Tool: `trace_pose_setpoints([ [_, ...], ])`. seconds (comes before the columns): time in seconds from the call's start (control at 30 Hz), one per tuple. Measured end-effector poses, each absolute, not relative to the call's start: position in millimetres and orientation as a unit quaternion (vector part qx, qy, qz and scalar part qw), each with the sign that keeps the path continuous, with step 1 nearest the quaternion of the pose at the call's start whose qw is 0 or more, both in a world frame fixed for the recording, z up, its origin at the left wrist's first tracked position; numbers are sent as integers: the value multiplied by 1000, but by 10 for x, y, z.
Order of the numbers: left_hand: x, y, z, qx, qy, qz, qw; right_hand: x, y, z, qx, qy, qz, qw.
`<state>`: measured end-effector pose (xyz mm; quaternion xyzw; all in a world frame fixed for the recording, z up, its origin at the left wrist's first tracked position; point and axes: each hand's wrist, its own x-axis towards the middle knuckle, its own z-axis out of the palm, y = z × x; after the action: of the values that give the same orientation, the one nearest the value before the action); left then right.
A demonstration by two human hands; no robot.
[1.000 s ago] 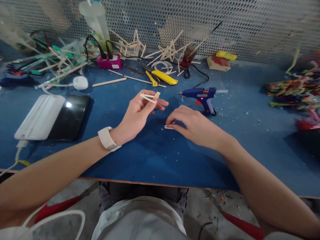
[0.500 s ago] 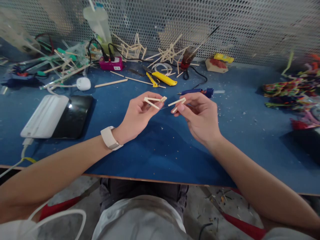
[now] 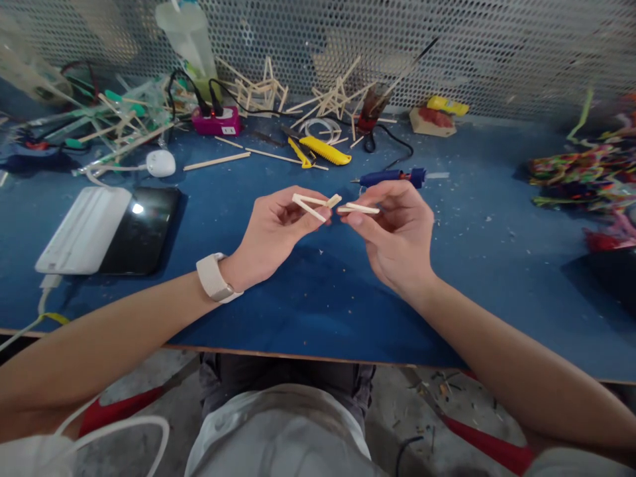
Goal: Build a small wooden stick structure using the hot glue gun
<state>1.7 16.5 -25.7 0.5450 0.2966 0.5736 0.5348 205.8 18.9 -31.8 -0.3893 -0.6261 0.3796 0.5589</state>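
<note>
My left hand (image 3: 278, 228) pinches a small frame of joined wooden sticks (image 3: 311, 200), bent into a narrow V with a short piece at its right end. Close beside it, my right hand (image 3: 397, 228) grips a second piece of joined wooden sticks (image 3: 362, 208) between thumb and fingers. The two pieces are held slightly apart above the blue table. Behind my right hand lies a blue hot glue gun (image 3: 390, 177), its nozzle to the left and a clear glue stick at its back end.
Beyond my hands lie a yellow utility knife (image 3: 325, 151), pliers (image 3: 301, 149) and loose sticks (image 3: 217, 161). Stick structures (image 3: 261, 89) stand by the perforated metal panel (image 3: 278, 33). A purple power strip (image 3: 216, 122) is behind; a white power bank (image 3: 83, 228) and black phone (image 3: 142, 228) lie left.
The wooden piece in my right hand has turned, so its sticks now lie almost level. My hands have come slightly closer together, and the thin strand between the pieces no longer shows.
</note>
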Motion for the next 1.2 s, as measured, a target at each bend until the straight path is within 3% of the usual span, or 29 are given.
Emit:
trace_pose_setpoints([
  [0.47, 26, 94, -209, 555, 291, 569, 532, 2011, 34, -183, -335, -634, 348, 604],
  [0.87, -2, 35, -119, 648, 287, 591, 384, 1953, -64, -96, -311, -630, 300, 645],
  [1.2, -55, 26, -113, 686, 255, 582, 354, 1968, -106, -67, -320, -629, 295, 644],
])
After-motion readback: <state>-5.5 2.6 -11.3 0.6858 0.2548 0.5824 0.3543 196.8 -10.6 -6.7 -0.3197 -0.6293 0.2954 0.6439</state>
